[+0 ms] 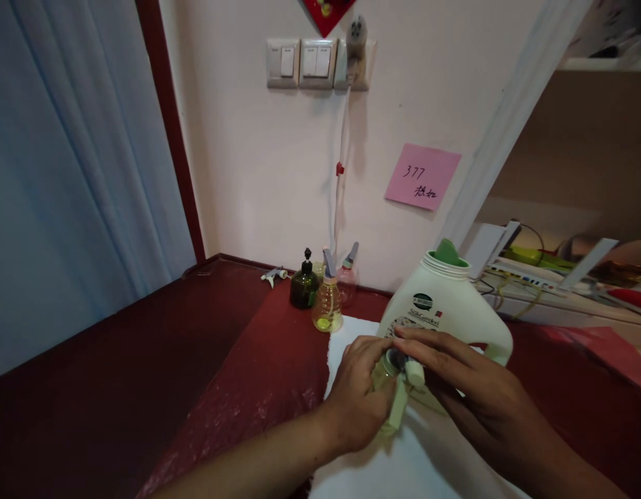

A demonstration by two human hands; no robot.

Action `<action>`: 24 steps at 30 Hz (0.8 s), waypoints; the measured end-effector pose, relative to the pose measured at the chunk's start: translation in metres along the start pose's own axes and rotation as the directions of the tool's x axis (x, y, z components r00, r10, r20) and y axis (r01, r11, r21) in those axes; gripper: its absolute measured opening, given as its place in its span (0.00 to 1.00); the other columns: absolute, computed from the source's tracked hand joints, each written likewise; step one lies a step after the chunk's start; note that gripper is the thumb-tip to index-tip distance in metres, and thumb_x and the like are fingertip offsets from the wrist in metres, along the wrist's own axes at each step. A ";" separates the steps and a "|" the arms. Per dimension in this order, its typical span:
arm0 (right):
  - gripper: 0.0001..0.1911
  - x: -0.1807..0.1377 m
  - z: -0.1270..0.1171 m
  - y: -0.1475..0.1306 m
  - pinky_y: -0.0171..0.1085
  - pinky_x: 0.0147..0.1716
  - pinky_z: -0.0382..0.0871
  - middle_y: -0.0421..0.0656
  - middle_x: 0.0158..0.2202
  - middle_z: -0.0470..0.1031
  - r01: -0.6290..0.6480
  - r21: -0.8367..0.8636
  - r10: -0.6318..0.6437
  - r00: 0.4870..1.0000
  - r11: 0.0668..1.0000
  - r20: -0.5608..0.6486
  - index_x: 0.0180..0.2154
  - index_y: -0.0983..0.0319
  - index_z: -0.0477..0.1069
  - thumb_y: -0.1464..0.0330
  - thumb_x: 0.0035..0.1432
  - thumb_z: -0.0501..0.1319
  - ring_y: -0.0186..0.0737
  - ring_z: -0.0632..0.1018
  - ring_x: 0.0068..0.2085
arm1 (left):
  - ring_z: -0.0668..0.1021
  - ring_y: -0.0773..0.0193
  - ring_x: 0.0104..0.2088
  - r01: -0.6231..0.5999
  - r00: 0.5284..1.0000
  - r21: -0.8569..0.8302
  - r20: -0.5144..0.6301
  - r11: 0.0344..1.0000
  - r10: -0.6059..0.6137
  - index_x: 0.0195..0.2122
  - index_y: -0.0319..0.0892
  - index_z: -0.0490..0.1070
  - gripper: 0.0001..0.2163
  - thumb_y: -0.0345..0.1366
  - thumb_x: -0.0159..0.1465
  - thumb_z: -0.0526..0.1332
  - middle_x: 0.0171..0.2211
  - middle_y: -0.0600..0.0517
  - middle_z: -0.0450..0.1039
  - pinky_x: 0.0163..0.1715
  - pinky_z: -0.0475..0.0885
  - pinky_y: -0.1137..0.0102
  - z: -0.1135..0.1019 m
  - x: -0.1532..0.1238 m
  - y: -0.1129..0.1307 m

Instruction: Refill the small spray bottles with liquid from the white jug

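Can read "377" on pink note (423,177), "Garden"-ish on jug (448,308). Gripping bottle (384,374) in left hand (358,394), holding straight-fingered right hand (481,388) over top, can't tell if pinching.

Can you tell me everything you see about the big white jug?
The jug is pale, smooth and looks like plastic. It has a screw-ridged neck with a green piece poking up from its mouth, a dark green oval mark with lettering below, and a looped handle on the right. It stands upright, seemingly on the white sheet. The hands cover part of its lower front; I can't tell if they touch it.
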State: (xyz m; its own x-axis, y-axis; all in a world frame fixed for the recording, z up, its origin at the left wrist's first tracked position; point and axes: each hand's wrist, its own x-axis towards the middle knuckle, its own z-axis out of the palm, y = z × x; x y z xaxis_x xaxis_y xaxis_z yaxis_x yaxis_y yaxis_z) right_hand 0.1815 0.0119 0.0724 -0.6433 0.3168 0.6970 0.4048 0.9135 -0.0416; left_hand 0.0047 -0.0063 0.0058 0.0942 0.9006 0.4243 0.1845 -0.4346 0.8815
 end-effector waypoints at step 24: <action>0.21 0.001 0.000 -0.001 0.28 0.50 0.75 0.46 0.52 0.79 -0.001 -0.006 0.001 1.000 1.000 0.004 0.57 0.55 0.70 0.76 0.66 0.53 0.32 0.79 0.53 | 0.72 0.52 0.52 0.027 0.998 -0.012 -0.055 1.000 -0.028 0.52 0.44 0.69 0.21 0.34 0.56 0.67 0.50 0.47 0.72 0.56 0.65 0.56 -0.001 0.003 0.003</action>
State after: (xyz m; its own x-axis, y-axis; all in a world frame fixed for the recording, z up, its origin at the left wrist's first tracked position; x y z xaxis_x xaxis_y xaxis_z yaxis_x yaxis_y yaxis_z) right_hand 0.1803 0.0111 0.0725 -0.6459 0.3187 0.6937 0.4089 0.9118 -0.0381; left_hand 0.0042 -0.0048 0.0100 0.0352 0.9112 0.4105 0.1749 -0.4100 0.8952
